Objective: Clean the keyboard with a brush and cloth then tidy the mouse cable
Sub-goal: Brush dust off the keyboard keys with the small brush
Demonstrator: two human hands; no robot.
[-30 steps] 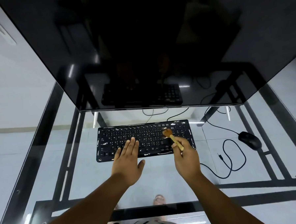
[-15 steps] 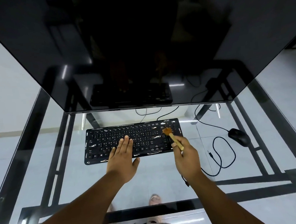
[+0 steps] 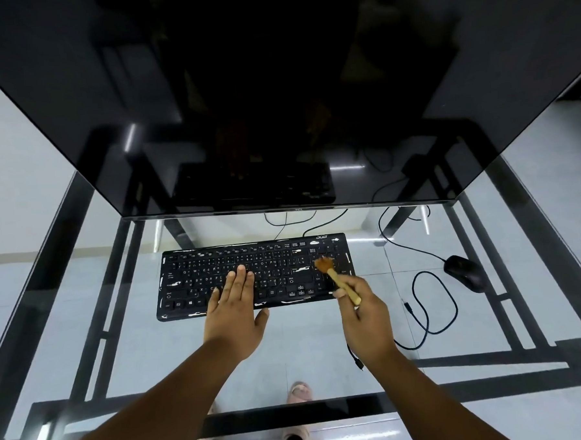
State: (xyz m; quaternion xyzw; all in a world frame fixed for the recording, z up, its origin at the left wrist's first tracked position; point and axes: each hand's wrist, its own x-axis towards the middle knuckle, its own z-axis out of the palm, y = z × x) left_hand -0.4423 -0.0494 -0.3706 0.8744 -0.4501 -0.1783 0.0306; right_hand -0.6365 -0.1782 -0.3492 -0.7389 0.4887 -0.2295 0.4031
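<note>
A black keyboard [image 3: 278, 271] with white smudges along its edges lies on the glass desk [image 3: 298, 337]. My left hand [image 3: 235, 310] rests flat on its lower middle keys, fingers spread. My right hand [image 3: 366, 320] grips a small wooden-handled brush [image 3: 337, 279]; the brown bristles touch the keys at the keyboard's right end. A black mouse [image 3: 463, 273] sits to the right, and its cable [image 3: 428, 306] loops loosely across the glass between mouse and keyboard. No cloth is in view.
A large dark monitor [image 3: 276, 102] hangs over the back of the desk, just behind the keyboard. Black frame bars [image 3: 491, 359] show under the glass. A loose cable plug [image 3: 408, 306] lies right of my right hand. My feet show below the near edge.
The view has shifted, so the keyboard sits further left in frame. My left hand stays flat on the keys. The brush stays at the right end of the keyboard with only slight movement.
</note>
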